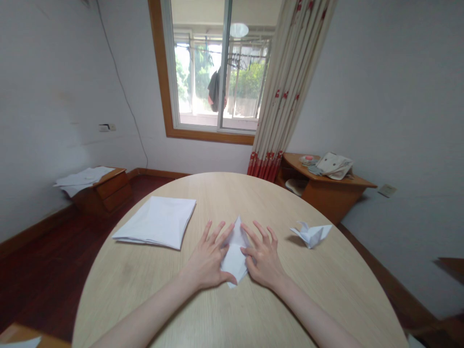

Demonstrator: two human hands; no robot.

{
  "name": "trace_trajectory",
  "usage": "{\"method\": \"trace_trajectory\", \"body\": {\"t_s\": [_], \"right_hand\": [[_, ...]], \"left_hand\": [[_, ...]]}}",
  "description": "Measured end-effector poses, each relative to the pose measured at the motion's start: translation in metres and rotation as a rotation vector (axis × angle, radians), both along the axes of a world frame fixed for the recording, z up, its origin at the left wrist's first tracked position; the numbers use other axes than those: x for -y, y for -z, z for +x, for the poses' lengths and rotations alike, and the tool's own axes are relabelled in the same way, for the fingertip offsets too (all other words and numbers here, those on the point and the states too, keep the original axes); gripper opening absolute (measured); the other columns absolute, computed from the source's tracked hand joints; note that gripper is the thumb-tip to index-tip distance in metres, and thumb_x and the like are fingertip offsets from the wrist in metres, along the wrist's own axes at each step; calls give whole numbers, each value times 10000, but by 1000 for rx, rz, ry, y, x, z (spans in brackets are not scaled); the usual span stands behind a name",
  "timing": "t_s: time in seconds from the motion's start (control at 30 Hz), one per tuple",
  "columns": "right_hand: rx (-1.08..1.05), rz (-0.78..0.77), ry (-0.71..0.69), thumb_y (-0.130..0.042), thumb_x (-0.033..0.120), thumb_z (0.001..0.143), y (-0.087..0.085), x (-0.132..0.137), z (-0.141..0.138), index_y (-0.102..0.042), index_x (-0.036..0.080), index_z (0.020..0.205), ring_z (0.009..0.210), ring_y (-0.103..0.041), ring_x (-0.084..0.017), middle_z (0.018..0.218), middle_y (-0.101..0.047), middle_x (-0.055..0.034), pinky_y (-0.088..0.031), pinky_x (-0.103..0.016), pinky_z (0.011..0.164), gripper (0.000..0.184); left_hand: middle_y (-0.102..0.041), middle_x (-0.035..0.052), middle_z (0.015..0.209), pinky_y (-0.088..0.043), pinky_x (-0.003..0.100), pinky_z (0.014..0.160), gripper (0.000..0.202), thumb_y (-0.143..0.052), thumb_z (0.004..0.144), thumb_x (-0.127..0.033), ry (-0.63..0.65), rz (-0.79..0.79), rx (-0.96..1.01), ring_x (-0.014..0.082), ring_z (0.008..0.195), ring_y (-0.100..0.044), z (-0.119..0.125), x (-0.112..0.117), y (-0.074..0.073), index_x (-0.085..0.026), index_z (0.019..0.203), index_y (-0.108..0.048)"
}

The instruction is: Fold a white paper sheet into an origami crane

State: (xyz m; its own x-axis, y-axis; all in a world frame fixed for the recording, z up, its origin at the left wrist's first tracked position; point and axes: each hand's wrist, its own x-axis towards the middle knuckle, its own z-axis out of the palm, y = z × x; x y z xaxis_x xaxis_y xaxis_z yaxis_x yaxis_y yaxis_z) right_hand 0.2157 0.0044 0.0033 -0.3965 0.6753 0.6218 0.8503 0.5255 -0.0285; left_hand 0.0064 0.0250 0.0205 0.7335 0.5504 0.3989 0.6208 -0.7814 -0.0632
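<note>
A folded white paper (236, 256), shaped like a long kite with its point away from me, lies on the round wooden table (232, 321) between my hands. My left hand (210, 261) rests along its left edge, fingers spread; the index finger is near the tip and the thumb lies across the lower part. On the opposite edge is my right hand (265, 258), its fingers apart, index finger near the tip and thumb against the paper's side. To the right stands a folded paper crane (311, 234). A stack of white paper sheets (155, 222) lies at the left.
Beyond the table, a corner desk (326, 193) holds a light bag (334, 165). A low wooden cabinet (114, 188) with papers on top stands at the left wall. Ahead are a window (217, 72) and a long curtain (286, 87).
</note>
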Motion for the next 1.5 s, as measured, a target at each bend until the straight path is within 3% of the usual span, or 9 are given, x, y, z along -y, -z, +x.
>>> {"method": "trace_trajectory", "body": {"t_s": [0.47, 0.63, 1.03, 1.27, 1.5], "right_hand": [[97, 63, -5, -504, 159, 712, -7, 2, 0, -648, 194, 681, 1382, -232, -300, 1417, -476, -66, -82, -528, 1125, 151], [110, 76, -18, -512, 174, 730, -5, 0, 2, -657, 190, 726, 1362, -262, -297, 1306, -560, -90, -73, -506, 1135, 146], [187, 24, -76, -491, 184, 721, -9, -2, 15, -643, 208, 707, 1382, -234, -280, 1361, -534, -37, -15, -502, 1140, 155], [228, -18, -160, -466, 170, 719, -12, -3, 18, -663, 208, 755, 1388, -251, -253, 1334, -570, -30, 28, -481, 1149, 204], [214, -34, -150, -467, 143, 695, -12, -4, 20, -672, 204, 859, 1366, -291, -267, 1227, -634, -47, 10, -510, 1145, 269]], "left_hand": [[-226, 162, 1538, 70, 528, 1150, 851, -482, 700, -819, -55, 67, -3, 351, 1419, -151, 4, 5, -2, -100, 1130, -626], [-233, 171, 1534, 67, 531, 1151, 866, -494, 688, -823, -66, 86, -16, 349, 1422, -141, 4, 5, -1, -94, 1141, -614], [-245, 166, 1528, 41, 582, 1144, 732, -594, 665, -772, -56, 36, 58, 360, 1422, -122, -2, -4, 8, -137, 1028, -625], [-236, 176, 1527, -6, 609, 1133, 745, -595, 679, -759, -61, 13, 69, 367, 1420, -122, -6, -9, 10, -149, 1107, -593], [-197, 168, 1539, -51, 631, 1121, 737, -654, 676, -705, -45, -10, 87, 381, 1417, -120, -6, -9, 11, -186, 1191, -563]]}}
